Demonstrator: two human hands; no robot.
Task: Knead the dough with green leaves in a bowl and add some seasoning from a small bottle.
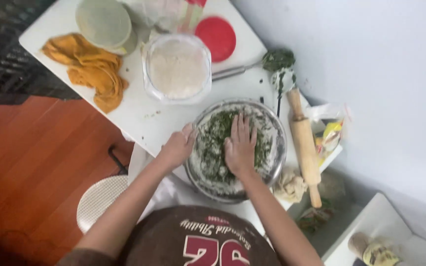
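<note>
**Both hands at the metal bowl of flour and greens**

Head view: we are looking down at our own two bare forearms reaching forward over a white table [139,116]. Our right hand [239,147] is lying flat, palm down, fingers spread and released, pressing on the flour-and-chopped-greens mix [213,148] inside the round metal bowl [278,162]. Our left hand [177,146] is curling over the bowl's left rim, gripping it. The bowl is sitting at the near table edge. A wooden rolling pin [304,145] is lying just right of it, a clear tub of flour [177,68] behind it, an orange cloth [92,66] far left.
</note>
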